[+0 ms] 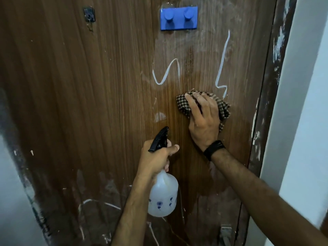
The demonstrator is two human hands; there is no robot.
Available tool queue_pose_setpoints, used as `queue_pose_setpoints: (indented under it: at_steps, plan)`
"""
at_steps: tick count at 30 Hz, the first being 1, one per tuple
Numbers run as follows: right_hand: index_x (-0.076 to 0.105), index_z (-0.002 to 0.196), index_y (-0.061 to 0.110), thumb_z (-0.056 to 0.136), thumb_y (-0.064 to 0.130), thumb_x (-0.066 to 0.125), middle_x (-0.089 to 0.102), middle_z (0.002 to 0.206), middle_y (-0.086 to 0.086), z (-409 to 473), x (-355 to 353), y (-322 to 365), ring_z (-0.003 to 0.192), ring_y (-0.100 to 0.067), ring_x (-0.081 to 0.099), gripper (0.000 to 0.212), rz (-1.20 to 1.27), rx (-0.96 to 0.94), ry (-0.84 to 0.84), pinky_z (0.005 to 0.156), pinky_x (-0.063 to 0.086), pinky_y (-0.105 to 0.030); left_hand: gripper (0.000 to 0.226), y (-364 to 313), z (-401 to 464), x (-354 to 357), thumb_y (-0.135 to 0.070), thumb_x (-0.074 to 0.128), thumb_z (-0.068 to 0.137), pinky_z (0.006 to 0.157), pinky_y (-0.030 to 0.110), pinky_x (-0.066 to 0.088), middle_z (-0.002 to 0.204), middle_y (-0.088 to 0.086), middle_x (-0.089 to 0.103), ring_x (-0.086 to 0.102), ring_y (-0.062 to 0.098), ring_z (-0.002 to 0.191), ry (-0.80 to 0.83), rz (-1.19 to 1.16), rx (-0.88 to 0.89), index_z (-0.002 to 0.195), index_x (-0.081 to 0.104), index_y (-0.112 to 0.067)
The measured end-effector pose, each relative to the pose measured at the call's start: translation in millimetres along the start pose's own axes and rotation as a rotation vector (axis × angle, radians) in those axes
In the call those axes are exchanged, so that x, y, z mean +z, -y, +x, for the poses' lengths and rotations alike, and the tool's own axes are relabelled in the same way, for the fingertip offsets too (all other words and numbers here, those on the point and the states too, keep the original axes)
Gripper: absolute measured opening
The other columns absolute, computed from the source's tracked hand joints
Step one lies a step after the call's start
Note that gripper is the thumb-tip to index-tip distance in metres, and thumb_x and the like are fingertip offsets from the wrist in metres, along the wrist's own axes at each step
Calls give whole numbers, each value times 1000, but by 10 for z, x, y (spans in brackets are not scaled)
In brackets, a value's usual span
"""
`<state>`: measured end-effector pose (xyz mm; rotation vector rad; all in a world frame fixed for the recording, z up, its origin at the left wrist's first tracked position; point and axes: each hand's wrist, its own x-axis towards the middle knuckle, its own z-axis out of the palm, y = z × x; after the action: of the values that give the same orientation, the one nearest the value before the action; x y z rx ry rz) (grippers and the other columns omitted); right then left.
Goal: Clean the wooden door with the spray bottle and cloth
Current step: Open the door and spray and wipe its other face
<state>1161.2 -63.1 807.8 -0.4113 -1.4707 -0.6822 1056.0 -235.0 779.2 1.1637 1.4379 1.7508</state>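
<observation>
A wooden door (106, 103), scrawled with white chalk-like squiggles (166, 72) and smears, fills the view as a person wipes it down, with a pale wall (305, 121) at the right edge. The right hand (204, 118) presses a brown checked cloth (224, 108) flat against the door's right half, fingers spread fairly wide over the fabric, just below and left of a tall white line (222, 63). The left hand (156, 157), nearer and lower, grips the neck of a translucent spray bottle (163, 194), fingers curled round it under the black trigger head (159, 139), which points up at the door. The wood around the cloth looks darker, probably wet; firm overlapping strokes upward through the two squiggles, with a fresh fold of cloth as chalk loads up, would likely clear them best. A blue two-peg hook (178, 18) sits above. The bottle carries small blue flower prints; no brand or legible writing shows.
</observation>
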Motion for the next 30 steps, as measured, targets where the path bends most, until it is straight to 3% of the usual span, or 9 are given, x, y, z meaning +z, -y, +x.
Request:
queue_pose_setpoints:
  at_steps: [8,13,20,26,30]
  plan:
    - [50,143,16,94,-2,53,51,139,-8,-677,-79,182,131,-28,47,52,55,-144,183,117,33,-45,25,36,9,-119,-7,76,85,41,26,36,61,4,54,41,15,36,-56,10,-17,72,57,-13]
    - [52,141,16,87,-5,65,53,136,-10,-511,-63,217,128,-29,49,59,49,-124,166,115,35,-45,25,14,20,-153,-5,76,85,41,26,37,55,0,52,40,14,36,-118,-35,-13,70,57,-13]
    - [60,136,12,86,-7,64,57,132,-11,177,159,349,126,-29,49,54,37,-59,23,112,38,-48,22,-30,52,-239,-6,75,86,40,26,37,60,2,53,41,13,38,-85,-37,-12,74,58,-14]
    - [48,143,14,87,5,72,51,140,-10,-372,188,511,131,-29,46,62,73,-286,227,118,28,-44,25,-51,40,-325,-6,76,85,41,28,38,62,6,57,42,13,37,-100,-39,10,69,58,-14]
    - [48,138,14,79,0,78,56,136,-11,-396,170,567,129,-27,48,68,110,-218,219,120,24,-39,21,-90,10,-402,-7,76,86,41,27,38,63,5,58,43,13,37,-92,-36,25,74,60,-12]
